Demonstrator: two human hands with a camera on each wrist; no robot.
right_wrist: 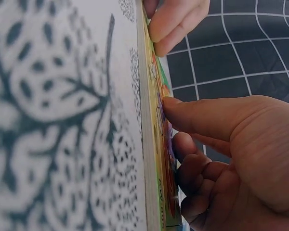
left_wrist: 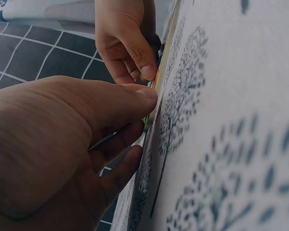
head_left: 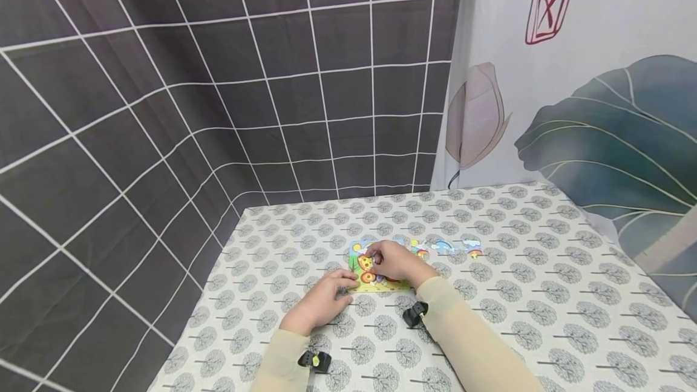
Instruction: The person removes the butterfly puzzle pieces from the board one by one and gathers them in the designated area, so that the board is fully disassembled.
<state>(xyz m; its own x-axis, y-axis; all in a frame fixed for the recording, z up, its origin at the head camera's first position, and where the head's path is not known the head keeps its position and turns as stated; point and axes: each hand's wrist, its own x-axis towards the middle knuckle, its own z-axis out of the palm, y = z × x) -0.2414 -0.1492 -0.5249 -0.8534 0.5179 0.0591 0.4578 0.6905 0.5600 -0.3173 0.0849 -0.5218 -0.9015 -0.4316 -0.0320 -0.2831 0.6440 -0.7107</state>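
Note:
A colourful cartoon jigsaw puzzle board (head_left: 385, 286) lies flat on the table, its yellow-green border and orange picture partly covered by hands. My left hand (head_left: 325, 298) rests at the board's left edge, its fingertips touching the corner area. Over the middle of the board, my right hand (head_left: 396, 261) has its fingers curled and its thumb down on the picture. From the right wrist, the thumb and fingertips of that hand (right_wrist: 250, 144) meet at the board's surface (right_wrist: 161, 120). The puzzle piece between them is mostly hidden.
Right of the board lie loose puzzle pieces, among them a rainbow piece (head_left: 445, 247) and a cloud-and-mushroom piece (head_left: 475, 248). A tree-print cloth (head_left: 261, 301) covers the table. Behind hang a dark grid curtain (head_left: 343, 101) and a white leaf-print curtain (head_left: 490, 29).

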